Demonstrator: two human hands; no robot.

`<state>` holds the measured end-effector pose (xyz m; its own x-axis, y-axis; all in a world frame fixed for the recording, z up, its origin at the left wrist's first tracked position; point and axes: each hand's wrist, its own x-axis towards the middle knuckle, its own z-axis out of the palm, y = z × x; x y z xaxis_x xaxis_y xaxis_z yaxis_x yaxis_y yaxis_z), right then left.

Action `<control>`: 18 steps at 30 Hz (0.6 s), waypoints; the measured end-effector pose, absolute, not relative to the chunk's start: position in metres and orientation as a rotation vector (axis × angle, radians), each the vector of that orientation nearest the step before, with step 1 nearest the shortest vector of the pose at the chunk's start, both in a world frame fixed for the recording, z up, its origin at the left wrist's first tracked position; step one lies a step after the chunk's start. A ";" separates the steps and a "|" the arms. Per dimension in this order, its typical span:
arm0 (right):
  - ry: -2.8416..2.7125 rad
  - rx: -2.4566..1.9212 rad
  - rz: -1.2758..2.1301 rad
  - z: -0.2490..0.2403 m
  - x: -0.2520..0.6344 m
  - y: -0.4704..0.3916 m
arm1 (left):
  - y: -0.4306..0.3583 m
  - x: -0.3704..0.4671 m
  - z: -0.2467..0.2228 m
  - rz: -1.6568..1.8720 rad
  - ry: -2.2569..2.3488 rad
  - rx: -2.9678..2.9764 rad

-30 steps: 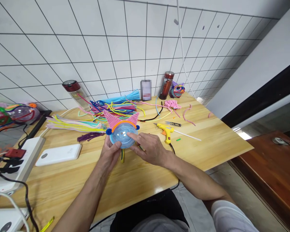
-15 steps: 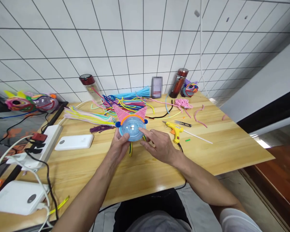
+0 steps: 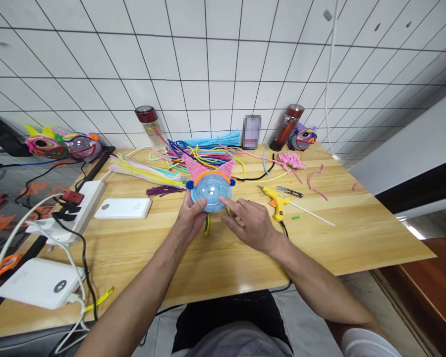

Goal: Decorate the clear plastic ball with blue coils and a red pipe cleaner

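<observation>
A clear bluish plastic ball craft (image 3: pixel 211 194) is held up over the front of the table. It has two pink ears (image 3: pixel 226 171) wound from pipe cleaners, an orange strip along its top and a dark blue pompom (image 3: pixel 190 185) on each side. My left hand (image 3: pixel 192 214) grips it from the lower left, the thumb lying on its front. My right hand (image 3: pixel 248 222) is at the lower right, its index fingertip at the ball's surface and its thumb apart below. A yellow-and-dark strip (image 3: pixel 207 225) hangs beneath the ball.
Bundled pipe cleaners (image 3: pixel 208 144) lie behind the craft. Right of my hands are a yellow glue gun (image 3: pixel 280 202) with a white stick and small snips (image 3: pixel 290 192). White power banks (image 3: pixel 123 208) and a power strip (image 3: pixel 80 210) with cables lie left. Bottles (image 3: pixel 288 128) stand by the wall.
The whole view has shifted, so the table and hands appear farther right. Both hands keep nearly the same pose on the ball craft.
</observation>
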<state>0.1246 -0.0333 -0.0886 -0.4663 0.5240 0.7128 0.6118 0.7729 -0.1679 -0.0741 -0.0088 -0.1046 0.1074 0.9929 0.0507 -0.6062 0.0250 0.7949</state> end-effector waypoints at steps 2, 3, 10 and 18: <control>-2.153 -0.861 -0.112 -0.089 0.125 -0.033 | -0.009 -0.074 -0.102 1.370 0.621 0.779; -2.144 -0.869 -0.103 -0.090 0.126 -0.032 | -0.009 -0.074 -0.101 1.370 0.617 0.777; -2.067 -0.864 -0.065 -0.093 0.125 -0.028 | -0.007 -0.076 -0.103 1.362 0.584 0.741; -2.039 -0.871 0.016 -0.097 0.127 -0.025 | -0.006 -0.078 -0.106 1.354 0.570 0.770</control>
<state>0.1266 -0.0245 -0.0973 -0.3547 0.5848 0.7295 0.5731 0.7525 -0.3246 -0.0781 -0.0062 -0.1057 0.1460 0.9868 0.0696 -0.6397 0.0405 0.7676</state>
